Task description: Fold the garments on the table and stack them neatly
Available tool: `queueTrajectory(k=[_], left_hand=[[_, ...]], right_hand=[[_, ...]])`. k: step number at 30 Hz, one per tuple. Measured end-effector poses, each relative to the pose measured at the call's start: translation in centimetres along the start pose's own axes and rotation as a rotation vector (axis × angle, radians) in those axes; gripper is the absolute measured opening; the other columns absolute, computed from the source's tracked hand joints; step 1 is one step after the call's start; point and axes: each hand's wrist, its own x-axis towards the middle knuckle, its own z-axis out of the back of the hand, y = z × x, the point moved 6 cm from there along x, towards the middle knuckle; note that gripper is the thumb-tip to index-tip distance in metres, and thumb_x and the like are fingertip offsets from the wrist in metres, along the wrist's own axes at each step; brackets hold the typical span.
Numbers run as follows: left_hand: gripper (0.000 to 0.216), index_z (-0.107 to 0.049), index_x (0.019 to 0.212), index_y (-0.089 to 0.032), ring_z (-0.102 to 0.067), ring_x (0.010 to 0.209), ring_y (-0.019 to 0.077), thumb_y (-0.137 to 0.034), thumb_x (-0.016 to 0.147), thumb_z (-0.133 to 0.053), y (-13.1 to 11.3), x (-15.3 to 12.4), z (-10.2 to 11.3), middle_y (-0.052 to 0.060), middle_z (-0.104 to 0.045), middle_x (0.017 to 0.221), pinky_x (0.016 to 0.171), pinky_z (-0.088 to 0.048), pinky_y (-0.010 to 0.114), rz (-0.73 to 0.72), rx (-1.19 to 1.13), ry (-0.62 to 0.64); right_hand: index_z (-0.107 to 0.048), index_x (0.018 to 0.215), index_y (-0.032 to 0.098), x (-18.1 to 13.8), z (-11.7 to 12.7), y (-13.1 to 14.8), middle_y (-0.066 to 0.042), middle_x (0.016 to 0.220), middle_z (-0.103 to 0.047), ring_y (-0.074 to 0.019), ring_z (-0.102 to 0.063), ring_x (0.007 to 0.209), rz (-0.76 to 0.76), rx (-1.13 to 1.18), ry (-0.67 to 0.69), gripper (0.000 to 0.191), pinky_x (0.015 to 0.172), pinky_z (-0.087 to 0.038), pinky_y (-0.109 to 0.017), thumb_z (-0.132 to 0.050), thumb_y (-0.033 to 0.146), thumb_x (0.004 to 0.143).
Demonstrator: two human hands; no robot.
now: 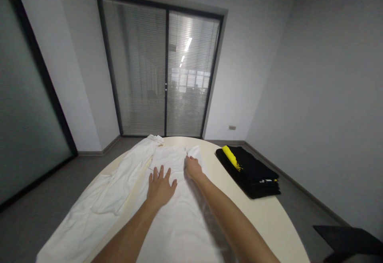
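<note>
A white T-shirt [172, 227] lies lengthwise in front of me, partly folded, with its far end near the back of the round table. Flat on its left half rests my left hand [161, 190], fingers spread. My right hand [194, 168] is at the shirt's far right part, its fingers curled and closed on the fabric; the fingertips are partly hidden. To the left, a second white garment [110, 193] is spread out, long and wrinkled, touched by neither hand.
On the right of the cream round table [263, 219] sits a stack of folded black garments [254, 167] with a yellow print. A black chair part [350, 237] shows at lower right. Beyond the table are glass doors with blinds [143, 75].
</note>
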Motion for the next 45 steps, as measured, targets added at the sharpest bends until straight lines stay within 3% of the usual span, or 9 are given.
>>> queueTrajectory(k=[6,11,20,24,30,36,42,45], left_hand=[[0.065,-0.042,0.151,-0.023,-0.020,0.149,0.0410,-0.054,0.094,-0.039,0.0,0.0,0.2,0.012,-0.031,0.161,0.119,-0.018,0.055,0.006,-0.012,0.010],[0.065,-0.041,0.151,-0.022,-0.020,0.148,0.0423,-0.053,0.094,-0.039,-0.1,-0.1,0.4,0.014,-0.030,0.161,0.118,-0.018,0.056,-0.001,-0.025,0.016],[0.064,-0.040,0.152,-0.023,-0.018,0.149,0.0415,-0.053,0.095,-0.039,-0.1,0.1,0.2,0.013,-0.028,0.162,0.119,-0.017,0.056,0.004,-0.031,0.024],[0.063,-0.041,0.151,-0.024,-0.020,0.149,0.0411,-0.052,0.094,-0.041,-0.1,0.1,0.2,0.013,-0.029,0.161,0.119,-0.018,0.056,0.008,-0.023,0.006],[0.062,-0.043,0.150,-0.025,-0.021,0.149,0.0413,-0.051,0.094,-0.042,-0.1,0.2,0.2,0.012,-0.030,0.161,0.119,-0.019,0.057,0.006,-0.015,-0.010],[0.063,-0.042,0.151,-0.025,-0.020,0.149,0.0414,-0.052,0.094,-0.042,-0.1,0.2,0.0,0.012,-0.029,0.161,0.119,-0.017,0.057,0.014,-0.029,0.002],[0.063,-0.043,0.150,-0.024,-0.020,0.149,0.0422,-0.051,0.093,-0.043,-0.1,0.3,-0.1,0.013,-0.030,0.161,0.119,-0.018,0.057,0.009,-0.041,-0.004],[0.063,-0.043,0.150,-0.024,-0.019,0.149,0.0425,-0.051,0.093,-0.043,0.0,0.3,-0.2,0.013,-0.029,0.161,0.119,-0.018,0.057,0.007,-0.045,-0.008]], right_hand=[[-0.061,0.131,0.021,0.2,1.0,0.0,-0.013,0.148,-0.045,-0.0285,-0.041,0.132,0.073,-0.097,-0.050,0.045,0.098,-0.045,-0.040,-0.040,0.013,0.092],[-0.062,0.131,0.014,1.3,0.7,0.1,-0.013,0.160,-0.030,-0.0318,-0.025,0.145,0.145,-0.187,-0.042,0.044,0.110,-0.032,-0.049,-0.042,0.017,0.092],[-0.065,0.128,0.008,3.6,-0.5,1.4,-0.022,0.152,-0.041,-0.0326,-0.034,0.138,0.122,-0.262,-0.034,0.044,0.110,-0.028,-0.049,-0.040,0.014,0.092],[-0.067,0.122,0.006,4.4,-0.8,1.9,-0.025,0.135,-0.056,-0.0300,-0.047,0.127,0.072,-0.253,-0.027,0.042,0.102,-0.037,-0.041,-0.037,0.012,0.094],[-0.063,0.127,0.006,4.7,-1.3,1.3,-0.025,0.132,-0.058,-0.0288,-0.054,0.121,-0.064,-0.202,-0.045,0.046,0.093,-0.044,-0.036,-0.031,0.008,0.094],[-0.065,0.122,0.003,4.3,-1.0,0.8,-0.026,0.127,-0.060,-0.0290,-0.054,0.119,-0.079,-0.142,-0.070,0.044,0.088,-0.046,-0.034,-0.034,0.006,0.091],[-0.043,0.146,0.007,4.5,-1.3,0.7,-0.023,0.143,-0.050,-0.0333,-0.048,0.127,0.024,-0.054,-0.071,0.054,0.097,-0.044,-0.043,-0.041,0.017,0.093],[-0.033,0.153,0.011,4.6,-1.5,0.4,-0.018,0.154,-0.040,-0.0306,-0.044,0.134,0.117,0.005,-0.028,0.061,0.105,-0.039,-0.040,-0.045,0.028,0.095]])
